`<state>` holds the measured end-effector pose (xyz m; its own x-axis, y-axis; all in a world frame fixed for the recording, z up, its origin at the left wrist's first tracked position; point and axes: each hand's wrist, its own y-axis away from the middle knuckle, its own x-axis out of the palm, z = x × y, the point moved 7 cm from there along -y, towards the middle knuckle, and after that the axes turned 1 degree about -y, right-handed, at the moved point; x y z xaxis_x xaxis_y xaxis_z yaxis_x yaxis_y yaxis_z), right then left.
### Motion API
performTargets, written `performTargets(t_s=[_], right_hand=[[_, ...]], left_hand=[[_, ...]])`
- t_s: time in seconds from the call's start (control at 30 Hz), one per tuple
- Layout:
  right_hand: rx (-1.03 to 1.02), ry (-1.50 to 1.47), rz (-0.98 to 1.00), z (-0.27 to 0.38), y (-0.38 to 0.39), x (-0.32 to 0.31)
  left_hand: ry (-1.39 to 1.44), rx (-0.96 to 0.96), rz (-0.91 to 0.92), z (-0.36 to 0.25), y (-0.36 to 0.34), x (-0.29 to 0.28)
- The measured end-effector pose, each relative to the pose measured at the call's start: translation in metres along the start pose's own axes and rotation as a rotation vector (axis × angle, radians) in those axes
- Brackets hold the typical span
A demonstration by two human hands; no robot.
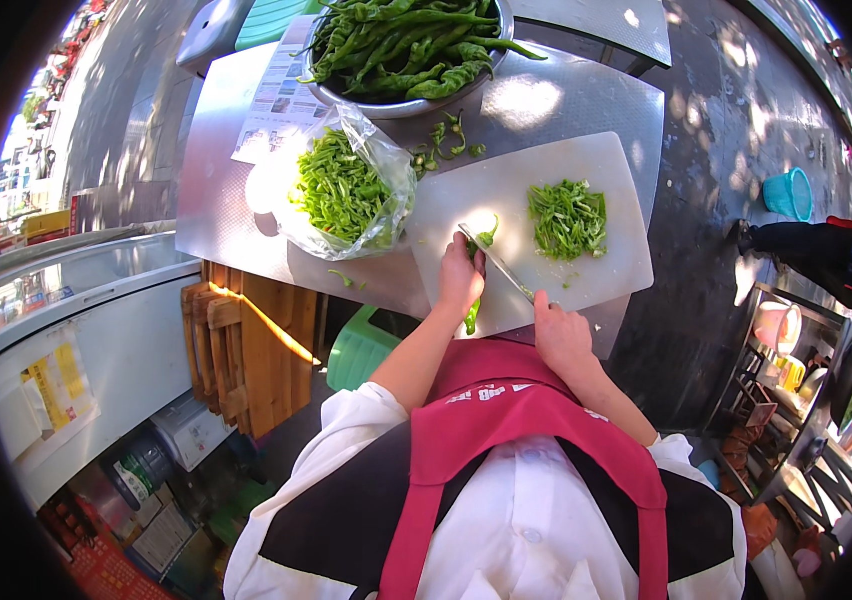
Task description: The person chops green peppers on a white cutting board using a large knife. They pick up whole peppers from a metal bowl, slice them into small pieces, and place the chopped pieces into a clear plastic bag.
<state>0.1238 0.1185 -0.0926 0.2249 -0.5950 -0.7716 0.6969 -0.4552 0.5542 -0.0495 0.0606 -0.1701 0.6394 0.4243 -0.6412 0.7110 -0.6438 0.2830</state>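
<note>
Near edge of the desk [616, 100]: right hand [563, 335] clenched round the handle of a knife [503, 268]; left hand [461, 272] grasping a green pepper [473, 317] on the white cutting board [606, 160], which lies toward the desk's near right corner. Farther across the board, a heap of sliced pepper [568, 218]. Toward the left edge, a clear bag [401, 175] of cut strips [338, 190]. Far edge: metal bowl [391, 109] piled with whole peppers [406, 45]

The knife blade [509, 273] looks metal, the cutting board [491, 185] smooth plastic (the table [586, 95] glossy, textured metal)
</note>
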Motion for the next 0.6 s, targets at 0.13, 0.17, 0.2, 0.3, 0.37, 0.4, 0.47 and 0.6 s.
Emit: performTargets(t_s=[0.13,0.17,0.2,0.3,0.37,0.4,0.47,0.6], right_hand=[[0.033,0.001,0.005,-0.0029,0.0022,-0.0006],[0.033,-0.001,0.008,-0.0033,0.0027,-0.0004],[0.032,-0.003,0.011,-0.0036,0.0031,-0.0002],[0.034,-0.031,-0.023,-0.0059,0.0058,-0.0006],[0.039,-0.036,-0.016,-0.008,0.0043,0.0011],[0.041,-0.039,-0.013,-0.0091,0.0035,0.002],[0.039,-0.046,-0.005,-0.0101,0.0023,0.0044],[0.006,-0.055,0.042,-0.0089,-0.0017,0.0051]], left_hand=[[0.026,-0.034,0.001,-0.0004,-0.0043,0.0018],[0.019,-0.02,-0.013,-0.002,-0.0046,0.0011],[0.012,-0.036,-0.001,-0.0014,-0.0051,0.0014],[-0.014,-0.082,0.032,-0.0035,-0.0064,0.0002],[-0.035,-0.113,0.053,-0.0062,-0.0069,-0.0011],[-0.021,-0.11,0.055,-0.0061,-0.0066,-0.0006],[0.003,-0.103,0.057,-0.0049,-0.0061,0.0004],[-0.05,-0.044,0.073,-0.0056,-0.0069,0.0024]])
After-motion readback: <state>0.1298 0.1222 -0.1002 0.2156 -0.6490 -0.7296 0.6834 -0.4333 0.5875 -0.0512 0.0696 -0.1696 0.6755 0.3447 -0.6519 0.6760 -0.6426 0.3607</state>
